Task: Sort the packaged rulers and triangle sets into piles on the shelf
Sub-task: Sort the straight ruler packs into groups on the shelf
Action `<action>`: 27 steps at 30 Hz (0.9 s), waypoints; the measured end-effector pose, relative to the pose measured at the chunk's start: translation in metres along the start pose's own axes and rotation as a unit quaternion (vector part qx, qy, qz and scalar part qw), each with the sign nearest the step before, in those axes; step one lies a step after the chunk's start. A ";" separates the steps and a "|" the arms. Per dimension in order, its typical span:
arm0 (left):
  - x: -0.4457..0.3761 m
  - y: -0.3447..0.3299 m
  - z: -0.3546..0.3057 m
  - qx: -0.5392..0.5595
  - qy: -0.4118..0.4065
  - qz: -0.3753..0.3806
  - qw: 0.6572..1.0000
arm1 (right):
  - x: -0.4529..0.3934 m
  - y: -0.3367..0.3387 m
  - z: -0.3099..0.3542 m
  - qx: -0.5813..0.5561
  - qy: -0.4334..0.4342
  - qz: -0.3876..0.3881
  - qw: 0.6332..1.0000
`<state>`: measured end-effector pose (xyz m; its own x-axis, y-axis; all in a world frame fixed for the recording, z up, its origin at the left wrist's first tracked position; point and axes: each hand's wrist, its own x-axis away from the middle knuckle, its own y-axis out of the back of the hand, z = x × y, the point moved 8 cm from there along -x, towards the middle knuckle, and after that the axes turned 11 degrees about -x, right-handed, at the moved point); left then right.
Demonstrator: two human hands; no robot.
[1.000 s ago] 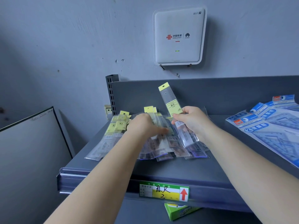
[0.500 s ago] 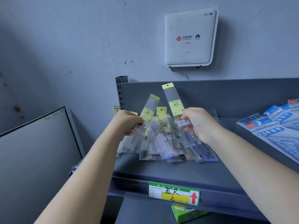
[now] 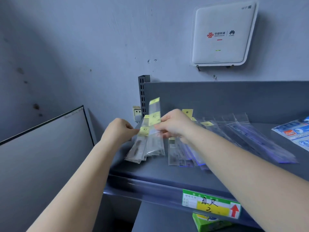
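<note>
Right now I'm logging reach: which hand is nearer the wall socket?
Left. The left hand is just below and left of the socket, gripping ruler packs. The right hand is farther right, pinching one ruler pack.

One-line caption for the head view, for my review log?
Left hand holds a bundle of packaged rulers; right hand adds another ruler packet above the grey shelf.

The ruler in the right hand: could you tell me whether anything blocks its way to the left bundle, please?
Nothing visible does. The right hand holds the ruler directly against the bundle gripped by the left hand.
</note>
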<state>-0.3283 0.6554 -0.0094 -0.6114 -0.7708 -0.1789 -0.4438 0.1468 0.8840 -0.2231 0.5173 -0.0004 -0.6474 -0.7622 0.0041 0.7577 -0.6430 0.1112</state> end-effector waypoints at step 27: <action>0.018 -0.041 -0.105 -0.002 -0.171 0.054 0.984 | 0.032 0.130 -0.028 0.352 -0.068 -0.118 0.926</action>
<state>-0.2525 0.5701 -0.0040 -0.8392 -0.4981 -0.2184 -0.3624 0.2126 0.9075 -0.1425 0.4073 -0.0135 -0.8286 -0.5596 0.0169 0.3837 -0.5456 0.7450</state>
